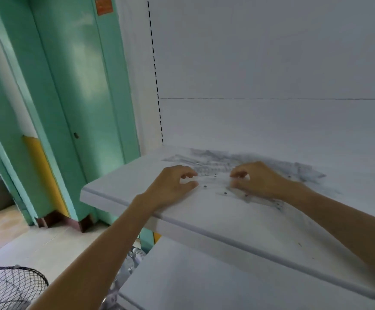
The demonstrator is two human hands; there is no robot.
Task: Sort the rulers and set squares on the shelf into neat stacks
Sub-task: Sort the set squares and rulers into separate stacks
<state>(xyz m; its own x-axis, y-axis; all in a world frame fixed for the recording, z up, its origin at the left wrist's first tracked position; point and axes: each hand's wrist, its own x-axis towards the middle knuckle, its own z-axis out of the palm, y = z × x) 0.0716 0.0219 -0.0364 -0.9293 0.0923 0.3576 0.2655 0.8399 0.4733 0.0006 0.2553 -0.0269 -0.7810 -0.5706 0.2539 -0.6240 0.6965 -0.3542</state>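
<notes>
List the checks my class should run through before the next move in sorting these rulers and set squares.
1. Hands in place: ok; left hand and right hand are at the pile.
2. Pieces sorted by kind: not ok; they overlap loosely.
3. Neat stacks begun: not ok; none shows.
4. Room for stacks: ok; bare shelf lies in front.
5. Firm grip on one piece: cannot tell; the plastic is clear and blurred.
</notes>
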